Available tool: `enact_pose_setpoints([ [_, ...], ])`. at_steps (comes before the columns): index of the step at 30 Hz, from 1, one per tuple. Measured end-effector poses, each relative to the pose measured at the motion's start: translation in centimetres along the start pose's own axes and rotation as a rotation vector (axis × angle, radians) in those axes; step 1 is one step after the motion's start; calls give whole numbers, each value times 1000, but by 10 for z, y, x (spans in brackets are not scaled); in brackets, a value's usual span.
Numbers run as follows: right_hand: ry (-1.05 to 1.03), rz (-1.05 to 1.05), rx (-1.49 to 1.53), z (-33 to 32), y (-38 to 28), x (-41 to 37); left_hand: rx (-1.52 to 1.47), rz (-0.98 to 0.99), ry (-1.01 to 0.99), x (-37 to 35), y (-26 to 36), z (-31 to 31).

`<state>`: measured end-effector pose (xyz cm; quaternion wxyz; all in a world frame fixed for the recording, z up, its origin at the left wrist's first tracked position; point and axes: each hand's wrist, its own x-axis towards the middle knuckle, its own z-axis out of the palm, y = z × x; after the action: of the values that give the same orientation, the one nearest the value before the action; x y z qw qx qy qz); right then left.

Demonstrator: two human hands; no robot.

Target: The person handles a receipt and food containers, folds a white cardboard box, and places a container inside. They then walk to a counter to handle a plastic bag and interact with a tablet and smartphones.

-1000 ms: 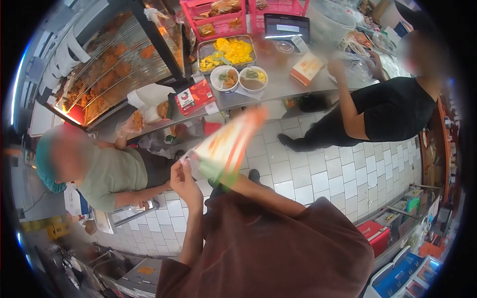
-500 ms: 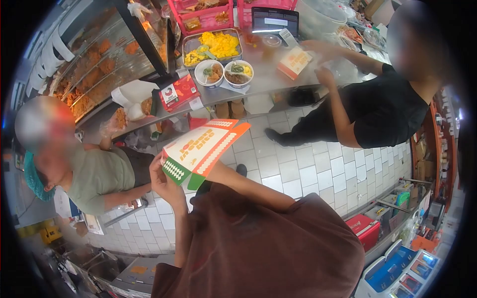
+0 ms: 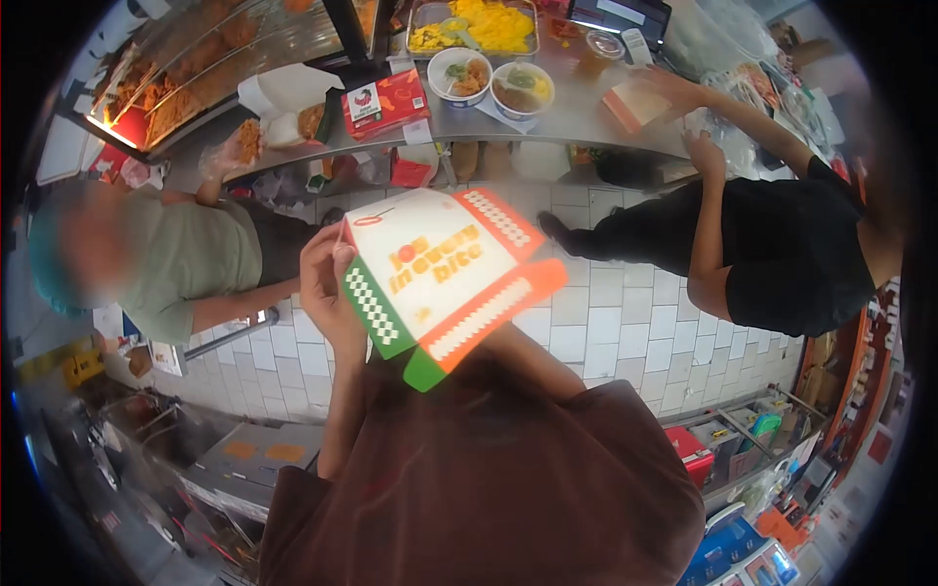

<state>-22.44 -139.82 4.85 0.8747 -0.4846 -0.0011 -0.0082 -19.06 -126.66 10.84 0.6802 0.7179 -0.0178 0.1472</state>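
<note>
A partly folded cardboard food box [image 3: 440, 259], white with orange and green flaps and the words "joy in every bite", is held up in front of my chest. My left hand [image 3: 329, 278] grips it at its left edge, thumb on the near side and fingers bent around the edge. My right forearm reaches up behind the lower part of the box. The right hand itself is hidden by the cardboard, so its fingers do not show. The near flaps of the box stick out loose.
Ahead is a metal counter [image 3: 391, 137] with a red meal box [image 3: 384, 104], two food bowls [image 3: 459, 78], a yellow rice tray [image 3: 474, 27] and an open white box [image 3: 288, 98]. One co-worker [image 3: 195, 249] on the left holds fried chicken [image 3: 248, 140]; another [image 3: 772, 239] on the right handles a box [image 3: 635, 101].
The box has been tilted so its printed face turns more toward me. My view has shifted, and the counter sits higher in it. The right co-worker's box appears turned.
</note>
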Motion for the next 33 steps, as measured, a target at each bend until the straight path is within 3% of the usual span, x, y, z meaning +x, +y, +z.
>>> enact_pose_setpoints([
  [3,33,-21,-80,-10,-8,-6,67,101,-239,8,-8,-9],
  [7,95,-33,-179,-24,-21,-16,-74,34,-118,5,-8,9],
  [10,137,-42,-243,-34,-29,-14,-53,58,-203,22,-11,19],
  [14,188,-57,-320,-44,-35,-7,-186,-88,-291,40,-11,34],
  [20,265,-106,-426,-57,-49,9,-265,-214,-176,67,-16,64],
  [22,290,-129,-455,-60,-52,14,-195,-38,-328,84,-24,59],
  [27,333,-214,-531,-57,-56,22,-51,50,-514,101,-12,40],
  [29,340,-279,-576,-54,-53,28,318,310,-602,100,-3,34],
  [30,341,-314,-604,-52,-53,30,317,323,-605,96,-2,35],
  [33,343,-454,-722,-46,-52,34,366,567,-333,76,-17,36],
])
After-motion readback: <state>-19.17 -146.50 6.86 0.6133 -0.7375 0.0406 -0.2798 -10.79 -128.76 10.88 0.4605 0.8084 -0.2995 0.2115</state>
